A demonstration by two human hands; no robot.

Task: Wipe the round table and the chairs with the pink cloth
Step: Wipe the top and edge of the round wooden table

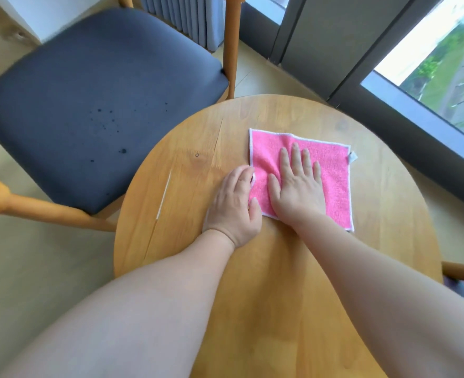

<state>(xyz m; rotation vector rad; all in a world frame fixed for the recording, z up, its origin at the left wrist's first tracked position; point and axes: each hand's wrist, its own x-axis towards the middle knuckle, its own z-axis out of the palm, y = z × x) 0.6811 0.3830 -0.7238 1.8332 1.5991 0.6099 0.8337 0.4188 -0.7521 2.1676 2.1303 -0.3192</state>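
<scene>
A pink cloth (331, 170) with a white hem lies spread flat on the far half of the round wooden table (252, 282). My right hand (297, 186) presses flat on the cloth, palm down, fingers apart. My left hand (233, 203) rests on the table at the cloth's left edge, its curled fingers and thumb closed on the hem. A wooden chair with a dark blue seat (97, 99) stands to the left of the table; small dark wet spots (111, 124) dot the seat.
A thin white streak (164, 195) runs across the table's left side. The arm of a second wooden chair (462, 274) shows at the right edge. A floor-level window (443, 64) and a grey curtain (181, 15) lie beyond the table.
</scene>
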